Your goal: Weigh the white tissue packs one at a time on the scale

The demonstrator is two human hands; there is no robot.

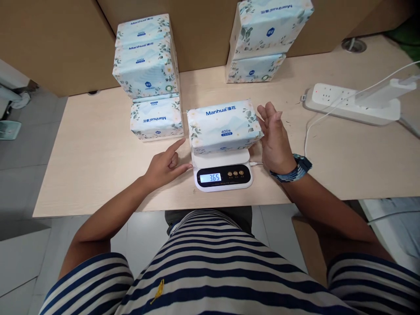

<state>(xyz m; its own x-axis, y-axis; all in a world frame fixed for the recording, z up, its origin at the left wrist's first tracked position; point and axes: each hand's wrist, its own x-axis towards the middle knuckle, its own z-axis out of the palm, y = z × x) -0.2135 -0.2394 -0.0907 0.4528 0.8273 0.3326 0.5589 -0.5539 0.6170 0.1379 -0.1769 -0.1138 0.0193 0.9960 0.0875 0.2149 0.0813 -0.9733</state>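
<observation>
A tissue pack [224, 125] printed "Manhua" lies on a white kitchen scale [223, 173] whose display reads 365. My left hand [166, 164] rests on the table just left of the scale. Its index finger and thumb are stretched out, the other fingers are curled, and it holds nothing. My right hand [274, 138] stands upright beside the pack's right end with its fingers straight and apart, close to the pack and not gripping it. A dark woven band is round that wrist.
A stack of three tissue packs [147, 74] stands at the back left of the wooden table [98, 148]. Two more packs [262, 39] are stacked at the back middle. A white power strip [348, 103] with a charger and cables lies at the right.
</observation>
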